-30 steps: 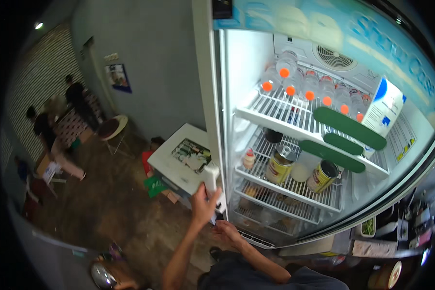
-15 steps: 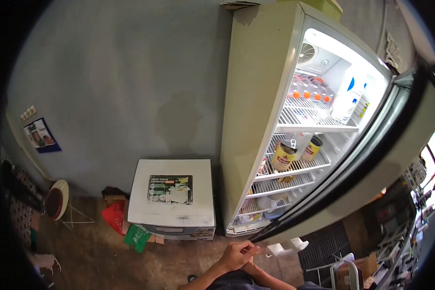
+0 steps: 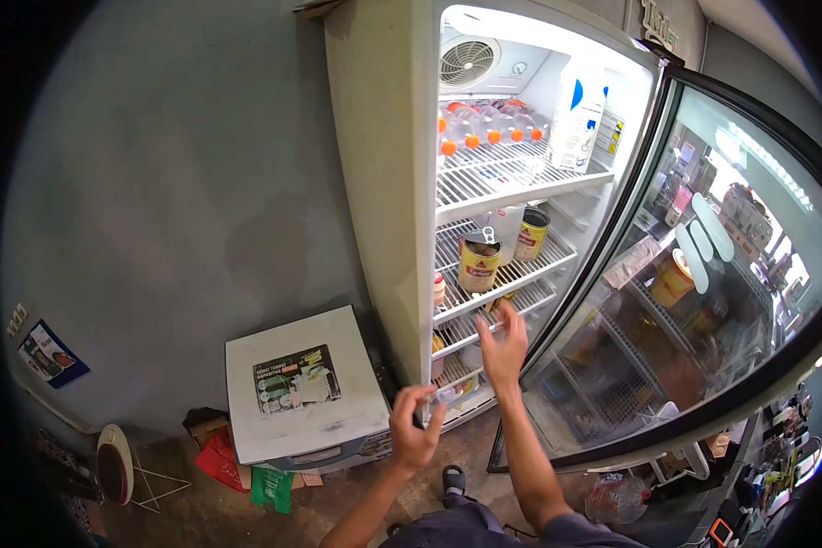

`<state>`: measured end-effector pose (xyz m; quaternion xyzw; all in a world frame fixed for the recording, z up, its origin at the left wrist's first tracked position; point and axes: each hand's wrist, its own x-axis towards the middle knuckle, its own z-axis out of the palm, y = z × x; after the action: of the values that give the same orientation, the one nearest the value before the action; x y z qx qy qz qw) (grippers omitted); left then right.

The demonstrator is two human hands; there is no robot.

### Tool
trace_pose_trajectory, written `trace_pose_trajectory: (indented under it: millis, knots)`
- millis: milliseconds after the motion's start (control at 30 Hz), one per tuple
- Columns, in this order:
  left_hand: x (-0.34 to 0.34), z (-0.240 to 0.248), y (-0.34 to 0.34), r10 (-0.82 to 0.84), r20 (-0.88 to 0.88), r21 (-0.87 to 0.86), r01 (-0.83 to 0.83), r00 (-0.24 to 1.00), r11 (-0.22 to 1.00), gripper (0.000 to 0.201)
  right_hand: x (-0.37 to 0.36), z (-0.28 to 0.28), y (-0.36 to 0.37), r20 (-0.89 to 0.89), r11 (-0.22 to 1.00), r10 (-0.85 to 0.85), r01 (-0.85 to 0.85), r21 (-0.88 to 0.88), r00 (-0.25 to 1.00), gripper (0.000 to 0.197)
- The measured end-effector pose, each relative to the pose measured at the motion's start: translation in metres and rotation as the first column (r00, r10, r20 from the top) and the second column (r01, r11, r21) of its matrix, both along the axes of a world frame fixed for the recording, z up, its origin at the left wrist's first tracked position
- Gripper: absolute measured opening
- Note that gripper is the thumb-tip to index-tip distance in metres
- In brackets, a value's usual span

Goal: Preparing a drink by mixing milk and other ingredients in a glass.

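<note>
A tall glass-door fridge (image 3: 385, 192) stands lit in front of me, its door (image 3: 694, 301) swung wide to the right. My right hand (image 3: 504, 352) reaches up before the lower shelves, fingers spread and holding nothing. Lower and further left, beside the fridge's bottom corner, my left hand (image 3: 415, 427) is bent with thumb and fingers apart, and I see nothing in it. An opened yellow tin can (image 3: 479, 265) with its lid bent up sits on the middle shelf, just above my right hand. Behind it stands a second yellow can (image 3: 532, 235).
The top shelf holds bottles with orange caps (image 3: 493, 132) lying in rows and a tall white-and-blue carton (image 3: 577, 119). Left of the fridge is a low white cabinet (image 3: 292, 338); red bags (image 3: 221, 459) and a green bag (image 3: 271, 489) lie beside it. A cluttered counter runs along the right.
The fridge door has swung further open. My hands, which were close together near the door's lower edge, have separated and risen; the right one now reaches toward the shelves. The view has shifted right.
</note>
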<state>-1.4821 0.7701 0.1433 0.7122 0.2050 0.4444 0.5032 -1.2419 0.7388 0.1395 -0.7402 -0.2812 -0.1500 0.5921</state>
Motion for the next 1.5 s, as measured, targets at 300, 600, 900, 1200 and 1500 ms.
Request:
trace_pose_trajectory:
  millis: [300, 600, 900, 1200, 1500]
  knots:
    - [0.101, 0.048, 0.063, 0.348, 0.150, 0.291, -0.378, 0.925, 0.879, 0.076, 0.086, 0.057, 0.065, 0.222, 0.994, 0.038, -0.013, -0.113, 0.974, 0.069]
    - [0.140, 0.030, 0.088, 0.458, 0.200, 0.351, -0.499, 0.866, 0.792, 0.064, 0.113, 0.063, 0.116, 0.184, 0.980, 0.107, -0.073, -0.185, 0.977, 0.055]
    - [0.137, 0.030, 0.090, 0.485, 0.184, 0.412, -0.515, 0.855, 0.752, 0.057, 0.130, 0.055, 0.172, 0.190, 0.989, 0.144, -0.137, -0.048, 0.971, 0.024]
    - [0.136, 0.033, 0.091, 0.500, 0.195, 0.460, -0.529, 0.844, 0.713, 0.056, 0.130, 0.091, 0.216, 0.493, 0.991, 0.133, -0.105, -0.085, 0.860, 0.043]
    - [0.134, 0.034, 0.092, 0.491, 0.181, 0.456, -0.515, 0.852, 0.726, 0.058, 0.118, 0.100, 0.255, 0.560, 0.999, 0.029, -0.033, -0.003, 0.828, 0.059]
